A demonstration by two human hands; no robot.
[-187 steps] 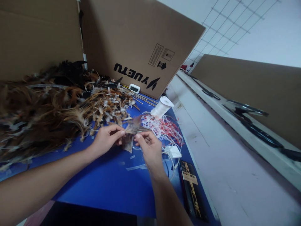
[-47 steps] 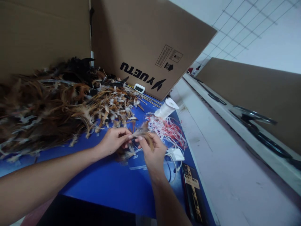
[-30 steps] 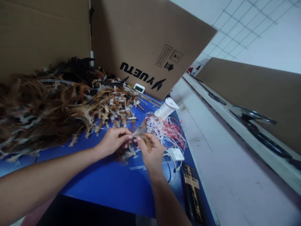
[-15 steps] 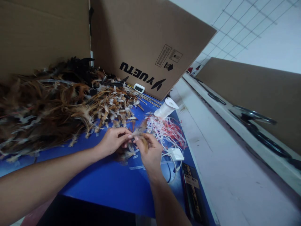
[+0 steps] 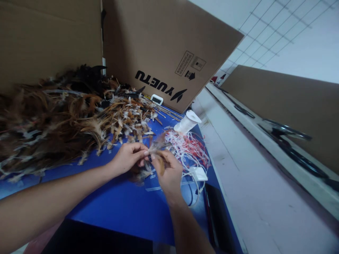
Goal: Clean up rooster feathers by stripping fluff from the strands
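Observation:
Over the blue table (image 5: 127,208) my two hands meet at a small bunch of brown and grey feathers (image 5: 159,144). My left hand (image 5: 130,158) pinches its base between thumb and fingertips. From the other side my right hand (image 5: 169,171) closes on the same bunch, and a tan feather lies along its thumb. The fingers hide where the quills come together. Just under the hands a few loose feathers (image 5: 143,174) rest on the table. A large heap of brown, black and pale feathers (image 5: 79,120) spreads to the left and behind.
Right of my hands stands a white spool (image 5: 187,121) by a tangle of red and white strips (image 5: 188,144). A white adapter (image 5: 198,173) with cable lies nearer. A dark phone-like slab (image 5: 218,218) sits at the right edge. Behind rises a cardboard box (image 5: 164,46), with a small digital display (image 5: 156,99) before it.
My hands stay nearly in place, with the right fingers shifting slightly on the feather bunch. The slab at the right edge showed a lit picture before and is dark now.

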